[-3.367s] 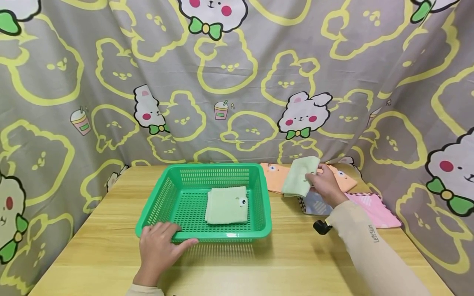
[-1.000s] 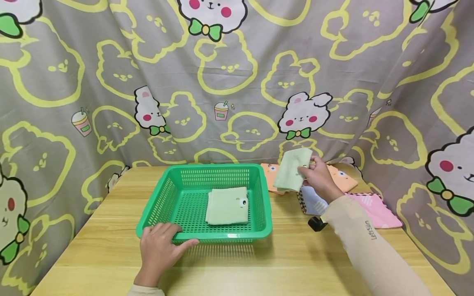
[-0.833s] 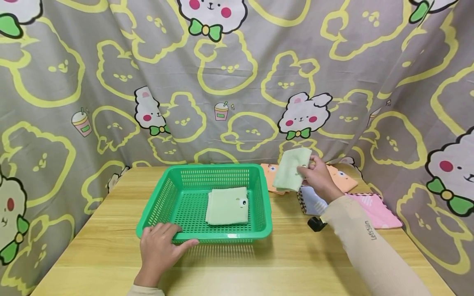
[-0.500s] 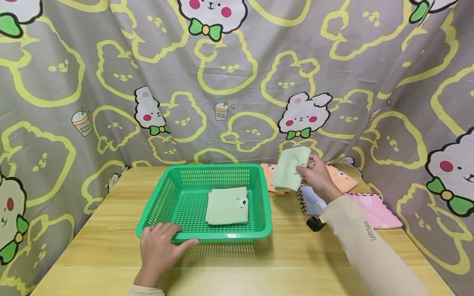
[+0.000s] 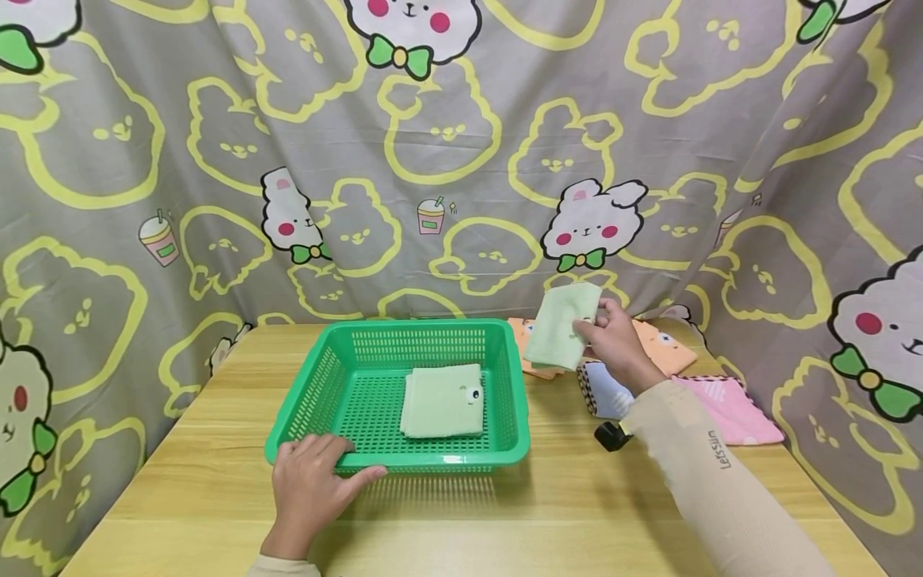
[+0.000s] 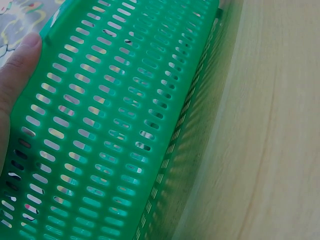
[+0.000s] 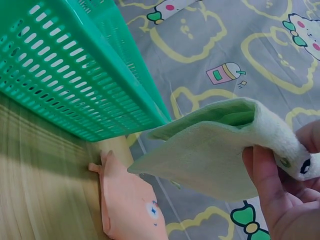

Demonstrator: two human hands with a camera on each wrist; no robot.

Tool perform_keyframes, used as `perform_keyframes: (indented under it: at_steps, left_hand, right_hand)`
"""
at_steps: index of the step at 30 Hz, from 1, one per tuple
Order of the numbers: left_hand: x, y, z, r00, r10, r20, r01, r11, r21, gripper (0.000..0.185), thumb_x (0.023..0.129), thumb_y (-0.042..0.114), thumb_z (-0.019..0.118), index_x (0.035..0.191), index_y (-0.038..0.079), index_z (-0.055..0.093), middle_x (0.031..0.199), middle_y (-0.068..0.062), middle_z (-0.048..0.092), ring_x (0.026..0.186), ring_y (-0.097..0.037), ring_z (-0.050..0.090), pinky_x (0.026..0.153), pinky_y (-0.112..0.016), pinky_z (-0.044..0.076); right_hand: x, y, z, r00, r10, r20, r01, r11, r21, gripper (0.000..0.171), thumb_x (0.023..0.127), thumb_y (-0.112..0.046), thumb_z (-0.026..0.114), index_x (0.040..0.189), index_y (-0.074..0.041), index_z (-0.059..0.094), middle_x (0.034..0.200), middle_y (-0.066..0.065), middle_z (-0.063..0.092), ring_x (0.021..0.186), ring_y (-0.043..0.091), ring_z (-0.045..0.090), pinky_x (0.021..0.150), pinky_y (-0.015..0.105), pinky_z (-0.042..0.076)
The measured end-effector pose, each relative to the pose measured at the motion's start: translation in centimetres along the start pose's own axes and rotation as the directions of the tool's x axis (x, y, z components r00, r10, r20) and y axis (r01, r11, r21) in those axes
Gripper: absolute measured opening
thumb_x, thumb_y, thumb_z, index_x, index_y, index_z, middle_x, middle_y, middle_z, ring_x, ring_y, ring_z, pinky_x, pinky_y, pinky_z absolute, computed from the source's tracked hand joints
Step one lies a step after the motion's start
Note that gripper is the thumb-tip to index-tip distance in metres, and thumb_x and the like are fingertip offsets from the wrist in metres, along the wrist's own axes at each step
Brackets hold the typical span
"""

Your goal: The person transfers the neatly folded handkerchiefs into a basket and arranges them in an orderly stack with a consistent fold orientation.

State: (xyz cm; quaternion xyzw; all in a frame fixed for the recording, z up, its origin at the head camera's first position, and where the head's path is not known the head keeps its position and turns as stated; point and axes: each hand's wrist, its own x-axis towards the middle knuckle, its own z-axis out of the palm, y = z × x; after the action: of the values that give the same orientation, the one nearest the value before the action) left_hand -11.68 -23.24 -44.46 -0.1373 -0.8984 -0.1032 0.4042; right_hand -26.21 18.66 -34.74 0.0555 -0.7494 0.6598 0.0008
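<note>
My left hand (image 5: 310, 485) grips the near left corner of a green plastic basket (image 5: 433, 459); its fingers lie over the rim and its thumb (image 6: 22, 65) shows outside the perforated wall in the left wrist view. A folded pale green towel (image 5: 440, 405) with an eye pattern lies on the basket's floor, toward the right. Beyond the basket's right side, my right hand (image 5: 618, 340) pinches another folded pale green towel (image 5: 558, 324) by one edge, thumb on the near face. The right wrist view shows the layers of this towel (image 7: 205, 160) hanging slightly apart, raised above the table.
Folded orange towels (image 5: 665, 349) lie at the back right of the wooden table (image 5: 447, 529), partly behind the raised towel. Nearer are a blue towel (image 5: 608, 393) with checked edging and a pink towel (image 5: 735, 413). A patterned curtain (image 5: 447, 264) surrounds the table.
My right hand has carried the pale green towel up and left, toward the basket, uncovering more of the blue towel. My left hand and the basket have stayed in place.
</note>
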Motion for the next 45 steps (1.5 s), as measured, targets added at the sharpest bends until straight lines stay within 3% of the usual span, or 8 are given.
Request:
perform_keyframes:
  at_steps: [23,40,45]
  left_hand:
    - [0.0,0.0,0.0,1.000,0.000,0.002,0.000,1.000,-0.002,0.074,0.075,0.085,0.044,0.072,0.015,0.066,0.075,-0.001,0.068,0.070,-0.024,0.063,0.066,-0.042,0.035]
    - [0.1,-0.1,0.0,1.000,0.004,-0.009,-0.004,1.000,-0.013,0.074,0.075,0.085,0.045,0.072,0.014,0.066,0.074,-0.001,0.068,0.069,-0.025,0.063,0.066,-0.043,0.035]
    - [0.1,-0.1,0.0,1.000,0.002,-0.002,-0.002,1.000,-0.010,0.074,0.075,0.085,0.045,0.072,0.014,0.066,0.074,-0.001,0.068,0.069,-0.025,0.063,0.065,-0.042,0.036]
  right_hand:
    - [-0.3,-0.5,0.8,1.000,-0.021,0.017,0.021,0.999,0.049,0.050,0.101,-0.009,0.047,0.142,0.003,0.021,0.129,0.032,0.048,0.094,0.015,0.064,0.081,0.036,0.054]
    - [-0.6,-1.4,1.3,1.000,-0.007,0.024,0.006,0.999,0.038,0.052,0.101,-0.011,0.049,0.143,0.002,0.021,0.134,0.031,0.047,0.109,0.029,0.060,0.079,0.033,0.054]
    - [-0.5,-1.5,1.5,1.000,-0.011,0.025,0.010,0.999,0.041,0.052,0.101,-0.010,0.049,0.143,0.002,0.022,0.134,0.031,0.047,0.108,0.028,0.060,0.080,0.033,0.054]
